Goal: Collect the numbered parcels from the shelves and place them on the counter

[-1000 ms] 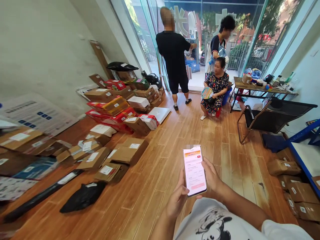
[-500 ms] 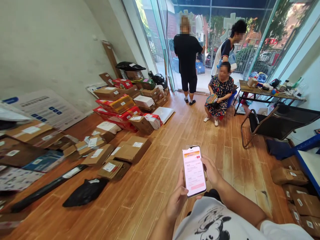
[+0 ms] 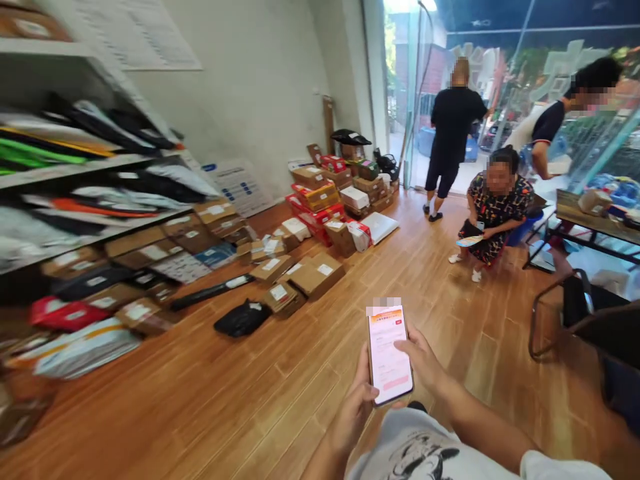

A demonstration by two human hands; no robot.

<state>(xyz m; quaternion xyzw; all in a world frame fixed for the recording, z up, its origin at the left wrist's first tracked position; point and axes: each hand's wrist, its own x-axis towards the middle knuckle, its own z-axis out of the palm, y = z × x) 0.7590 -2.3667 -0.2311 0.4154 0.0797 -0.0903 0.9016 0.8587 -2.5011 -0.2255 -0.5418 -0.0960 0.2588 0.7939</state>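
A smartphone (image 3: 389, 363) with a lit white, orange and pink screen is held upright in front of my body. My left hand (image 3: 359, 393) wraps around its left edge, with the thumb on the lower left corner of the screen. Along the right edge, my right hand (image 3: 423, 357) grips the phone too, its thumb lying over the upper right part of the screen. The fingers behind the phone are mostly hidden. The writing on the screen is too small to read.
Cardboard boxes (image 3: 315, 273) and a black bag (image 3: 243, 318) lie on the wooden floor. Shelves (image 3: 90, 167) of parcels stand left. A seated person (image 3: 500, 200) holds a fan; two others stand near the glass front. A chair (image 3: 580, 307) and table (image 3: 575, 212) are at right.
The view has swung left, bringing the shelves into sight. My right thumb has moved from the phone's edge onto its screen. The seated person's fan is lower and tilted flat.
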